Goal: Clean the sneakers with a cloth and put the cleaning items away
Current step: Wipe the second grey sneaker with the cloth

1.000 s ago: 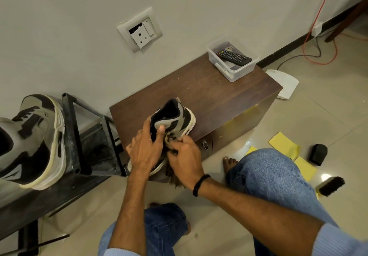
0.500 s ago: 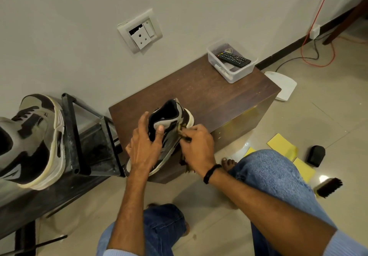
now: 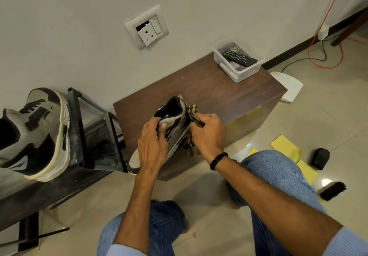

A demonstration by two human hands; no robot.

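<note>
Knees in blue denim nearest, crouched on tiled floor [image 3: 209,225], forearms reaching fwd between them. Just beyond, L hand [image 3: 152,146] round the sneaker [image 3: 175,130]: fingers [image 3: 153,120] curled over the collar, thumb pressed on the outer side, heel up, toe hanging down past the wrist. Prob. held so to steady the shoe & turn its side to the cloth. R hand [image 3: 207,134] right beside, fingers [image 3: 209,117] pinched on a bunched brown-yellow patterned cloth [image 3: 194,114], wad pushed against the heel, rest trailing below the palm along the shoe's side. Judged: wiping heel/side panel, mid-clean; putting-away not begun. Shoe over near edge of dark wood counter [image 3: 229,96]; touching it or not, cannot tell.

Left of L fingers, well apart: 2nd sneaker [image 3: 37,134] tipped on its side against a black metal rack [image 3: 95,136], waiting or done, cannot tell. Right of R fingers, on floor: yellow sheets [image 3: 284,145], small black block [image 3: 319,158], black-bristled brush [image 3: 331,191], scattered within reach, prob. the kit to stow.

Beyond the fingers, far corner of counter: clear plastic tub [image 3: 237,77] w/ remote [image 3: 239,57] lying in it. White flat item [image 3: 287,86] on floor by counter's far end. Behind all, pale wall w/ loose-looking socket plate [image 3: 146,27], dark skirting, orange cable [image 3: 318,36] dropping to floor.
</note>
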